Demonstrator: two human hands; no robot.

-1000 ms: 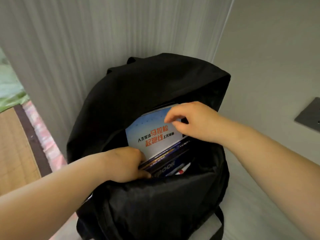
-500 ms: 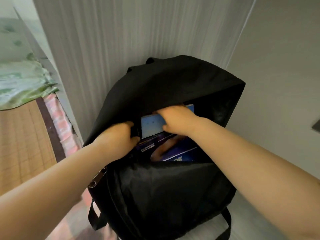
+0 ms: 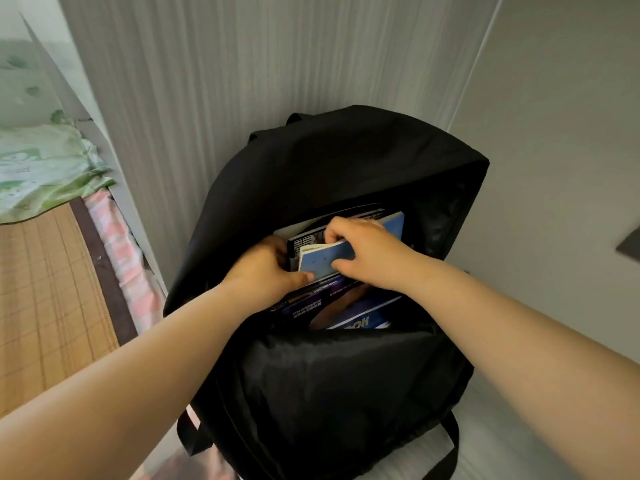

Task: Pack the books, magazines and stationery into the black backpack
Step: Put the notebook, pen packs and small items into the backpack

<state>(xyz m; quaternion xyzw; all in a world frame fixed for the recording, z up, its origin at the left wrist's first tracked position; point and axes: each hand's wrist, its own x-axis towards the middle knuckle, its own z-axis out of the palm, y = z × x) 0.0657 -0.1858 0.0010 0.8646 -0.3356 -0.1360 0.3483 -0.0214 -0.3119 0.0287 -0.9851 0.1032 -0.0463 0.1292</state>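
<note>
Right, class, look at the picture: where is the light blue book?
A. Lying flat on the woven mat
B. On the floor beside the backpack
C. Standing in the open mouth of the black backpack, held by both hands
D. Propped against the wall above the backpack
C: the blue book stands in the open mouth of the black backpack, the right hand curled over its top edge and the left hand gripping its left side.

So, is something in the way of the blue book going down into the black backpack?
Nothing visible blocks it. The black backpack is open. The blue book, held by the right hand and left hand, stands between a dark book behind and a purple magazine in front. The gap's bottom is hidden.
</note>
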